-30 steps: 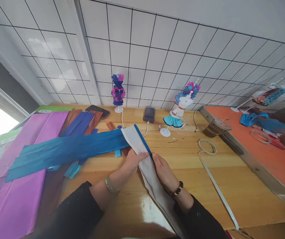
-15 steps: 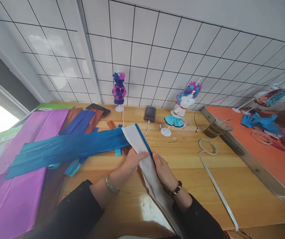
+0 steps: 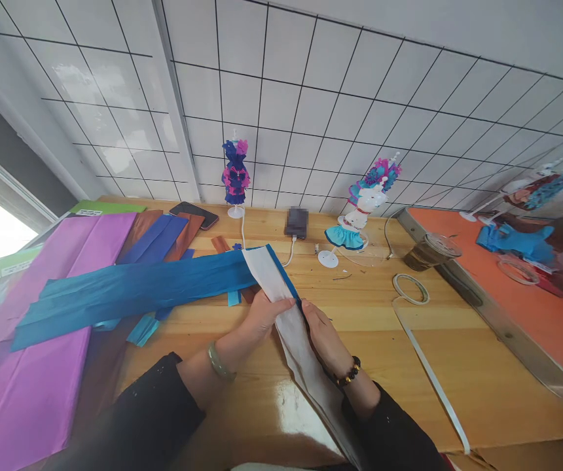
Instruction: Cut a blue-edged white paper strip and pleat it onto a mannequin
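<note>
Moved: nothing much; hands stay on the white strip (image 3: 306, 356).
Left hand (image 3: 262, 314): pinching one edge.
Right hand (image 3: 321, 333): gripping the blue-trimmed edge.
Strip: on table (image 3: 482, 373), beside blue crepe paper (image 3: 129, 291).
Care: keep tension even.

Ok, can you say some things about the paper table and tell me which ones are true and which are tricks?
The left hand and right hand both hold the white strip. True.
The big purple sheet lies on the person's right. False: the purple sheet lies on the left.
A tape roll lies on the table, right of the hands. True.
The dark blue dress figure lies flat. False: the dress figure stands upright by the wall.
</note>
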`<state>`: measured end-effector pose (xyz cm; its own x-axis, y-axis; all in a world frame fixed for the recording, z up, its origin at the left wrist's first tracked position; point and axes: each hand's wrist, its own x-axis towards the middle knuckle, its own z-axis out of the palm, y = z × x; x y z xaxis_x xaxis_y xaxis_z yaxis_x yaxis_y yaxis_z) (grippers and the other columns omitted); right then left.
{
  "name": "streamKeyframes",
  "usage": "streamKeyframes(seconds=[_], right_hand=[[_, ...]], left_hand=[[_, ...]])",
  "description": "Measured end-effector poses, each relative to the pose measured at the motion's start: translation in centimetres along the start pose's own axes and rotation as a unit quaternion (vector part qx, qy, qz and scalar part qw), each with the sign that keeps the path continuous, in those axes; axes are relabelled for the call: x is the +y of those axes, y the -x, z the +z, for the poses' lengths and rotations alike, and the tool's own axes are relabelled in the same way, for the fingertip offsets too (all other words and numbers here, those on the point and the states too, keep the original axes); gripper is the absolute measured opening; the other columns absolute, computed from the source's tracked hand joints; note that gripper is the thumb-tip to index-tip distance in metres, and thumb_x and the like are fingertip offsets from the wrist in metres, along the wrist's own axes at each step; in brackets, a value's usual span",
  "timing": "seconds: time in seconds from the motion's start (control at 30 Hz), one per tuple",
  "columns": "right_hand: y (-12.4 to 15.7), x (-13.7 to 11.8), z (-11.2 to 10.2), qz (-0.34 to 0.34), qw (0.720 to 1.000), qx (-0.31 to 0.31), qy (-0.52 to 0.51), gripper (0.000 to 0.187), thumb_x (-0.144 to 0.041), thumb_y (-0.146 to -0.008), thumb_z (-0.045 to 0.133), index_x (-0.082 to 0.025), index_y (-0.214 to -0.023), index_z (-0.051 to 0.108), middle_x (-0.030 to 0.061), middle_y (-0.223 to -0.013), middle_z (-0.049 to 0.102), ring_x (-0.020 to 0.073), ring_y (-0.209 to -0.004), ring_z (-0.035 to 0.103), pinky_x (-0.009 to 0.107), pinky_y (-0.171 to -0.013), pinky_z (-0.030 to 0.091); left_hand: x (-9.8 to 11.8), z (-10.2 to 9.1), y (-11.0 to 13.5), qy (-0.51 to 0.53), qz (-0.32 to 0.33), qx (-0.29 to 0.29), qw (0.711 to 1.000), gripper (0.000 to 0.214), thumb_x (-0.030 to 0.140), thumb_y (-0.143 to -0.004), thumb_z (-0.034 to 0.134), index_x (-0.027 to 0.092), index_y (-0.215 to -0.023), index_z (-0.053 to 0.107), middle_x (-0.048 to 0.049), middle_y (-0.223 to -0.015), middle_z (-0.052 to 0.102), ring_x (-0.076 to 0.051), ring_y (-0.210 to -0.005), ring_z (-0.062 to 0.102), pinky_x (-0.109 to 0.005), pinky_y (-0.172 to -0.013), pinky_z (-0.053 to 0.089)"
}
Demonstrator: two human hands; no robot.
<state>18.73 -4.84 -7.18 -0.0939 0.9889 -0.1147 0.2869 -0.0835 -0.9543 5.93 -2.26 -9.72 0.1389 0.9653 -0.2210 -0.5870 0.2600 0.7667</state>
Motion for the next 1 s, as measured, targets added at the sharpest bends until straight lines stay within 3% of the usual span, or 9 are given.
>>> streamKeyframes(seconds=[0.63, 1.0], right_hand=[[0.04, -0.12, 0.09, -0.018, 0.999, 0.017, 0.024, 0.059, -0.066, -0.083, 0.035, -0.015, -0.089, 0.063, 0.0111, -0.095, 0.069, 0.0231, -0.089, 0.060, 0.031, -0.082, 0.046], [0.10, -0.53, -0.14, -0.014, 0.998, 0.022, 0.052, 0.057, -0.066, -0.083, 0.034, -0.016, -0.083, 0.061, 0.0109, -0.087, 0.067, 0.0230, -0.083, 0.059, 0.033, -0.078, 0.046]], left_hand=[[0.53, 0.54, 0.19, 0.002, -0.021, 0.028, 0.999, 0.034, 0.019, -0.047, 0.084, 0.013, -0.075, 0.067, -0.0038, -0.073, 0.070, -0.017, -0.067, 0.061, -0.031, -0.071, 0.048], [-0.02, 0.04, -0.03, 0.007, -0.022, 0.023, 0.999, 0.033, 0.020, -0.050, 0.083, 0.012, -0.079, 0.067, -0.0057, -0.079, 0.071, -0.017, -0.070, 0.062, -0.032, -0.071, 0.049]])
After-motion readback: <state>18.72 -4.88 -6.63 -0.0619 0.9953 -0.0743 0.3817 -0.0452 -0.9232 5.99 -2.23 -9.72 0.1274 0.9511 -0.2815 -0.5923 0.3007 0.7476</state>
